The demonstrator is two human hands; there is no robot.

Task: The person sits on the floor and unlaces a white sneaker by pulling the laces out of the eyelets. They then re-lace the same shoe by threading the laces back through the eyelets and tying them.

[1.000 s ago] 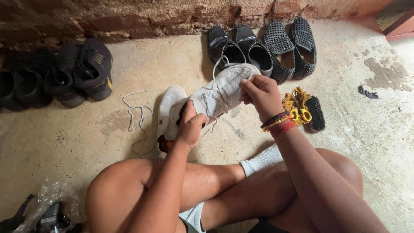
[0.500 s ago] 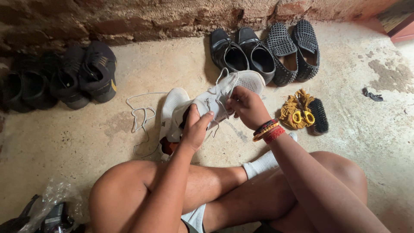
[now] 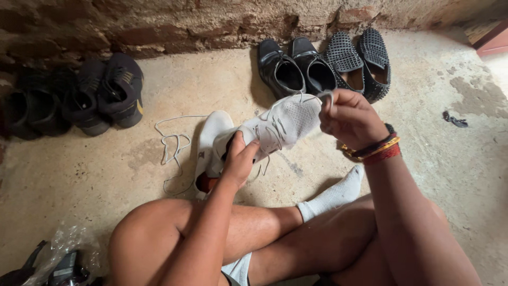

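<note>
Soft, even daylight fills the scene, brightest on the floor (image 3: 450, 159) at the right edge, where the concrete washes out pale. The wall (image 3: 159, 21) along the top and the dark shoes (image 3: 79, 95) at left sit in dim shade, their detail lost. Shadows are soft-edged. Focus is sharp at centre, with slight wide-angle stretching toward the corners and no glare.

white mesh sneaker (image 3: 286, 123), white lace (image 3: 172, 143), black studded loafers (image 3: 360, 63), red-yellow bracelets (image 3: 378, 150)
</note>
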